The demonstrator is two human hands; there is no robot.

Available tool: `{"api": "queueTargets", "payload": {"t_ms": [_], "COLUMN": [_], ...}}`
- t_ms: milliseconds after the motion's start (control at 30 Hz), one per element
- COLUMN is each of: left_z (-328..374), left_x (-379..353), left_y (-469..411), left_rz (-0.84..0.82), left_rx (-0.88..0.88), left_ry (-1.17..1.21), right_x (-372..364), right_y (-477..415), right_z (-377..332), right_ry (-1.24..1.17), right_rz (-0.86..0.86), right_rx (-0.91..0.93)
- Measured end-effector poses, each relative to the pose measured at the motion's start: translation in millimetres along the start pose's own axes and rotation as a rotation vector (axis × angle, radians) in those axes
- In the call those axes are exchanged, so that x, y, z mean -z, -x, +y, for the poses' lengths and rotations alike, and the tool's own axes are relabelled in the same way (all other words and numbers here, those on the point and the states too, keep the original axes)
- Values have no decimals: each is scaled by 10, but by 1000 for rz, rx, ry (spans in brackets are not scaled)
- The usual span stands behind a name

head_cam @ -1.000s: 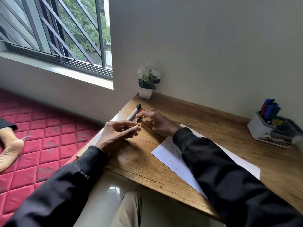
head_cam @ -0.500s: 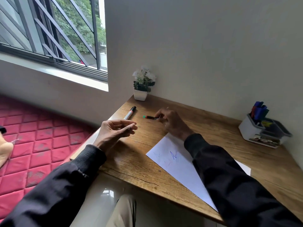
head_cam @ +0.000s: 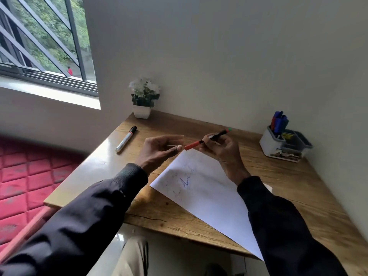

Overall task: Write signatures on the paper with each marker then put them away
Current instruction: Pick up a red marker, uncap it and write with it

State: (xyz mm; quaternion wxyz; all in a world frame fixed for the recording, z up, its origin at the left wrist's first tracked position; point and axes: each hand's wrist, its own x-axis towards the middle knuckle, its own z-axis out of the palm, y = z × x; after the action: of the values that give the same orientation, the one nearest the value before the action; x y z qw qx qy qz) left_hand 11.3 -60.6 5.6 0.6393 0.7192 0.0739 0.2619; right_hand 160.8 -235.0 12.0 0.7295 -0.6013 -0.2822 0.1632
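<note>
My right hand [head_cam: 221,150] holds a thin marker [head_cam: 207,140] with a red cap, lifted above the wooden desk [head_cam: 278,176]. My left hand [head_cam: 159,150] is beside it, fingers apart, with fingertips touching the red cap end. A white sheet of paper [head_cam: 209,198] lies below the hands and carries blue and faint scribbled signatures. A second marker [head_cam: 125,138], silver with a black cap, lies on the desk to the left. A white and grey organiser [head_cam: 284,144] at the back right holds several blue and red markers.
A small white pot with white flowers [head_cam: 142,98] stands in the desk's back left corner against the wall. A red quilted mattress [head_cam: 23,180] lies on the floor to the left. The barred window [head_cam: 39,36] is at upper left.
My right hand has picked the red-capped marker up off the desk and brought it back over the paper. My left hand has risen to meet its cap end.
</note>
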Motion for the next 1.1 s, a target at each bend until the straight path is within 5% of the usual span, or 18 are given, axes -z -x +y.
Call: {"api": "queueTargets", "payload": {"t_ms": [467, 733, 1100], "left_z": [-25, -16, 198], "left_x": [-198, -105, -176], "left_y": [-106, -113, -278], "left_rz": [-111, -208, -347], "left_rx": [-261, -77, 59], "left_ry": [-218, -202, -279], "right_x": [-11, 84, 254], "right_y": [226, 227, 297], "right_z": [-91, -224, -404], "right_ry": [-13, 39, 156], "right_rz": [-143, -453, -528], "right_rx": [-57, -111, -13]}}
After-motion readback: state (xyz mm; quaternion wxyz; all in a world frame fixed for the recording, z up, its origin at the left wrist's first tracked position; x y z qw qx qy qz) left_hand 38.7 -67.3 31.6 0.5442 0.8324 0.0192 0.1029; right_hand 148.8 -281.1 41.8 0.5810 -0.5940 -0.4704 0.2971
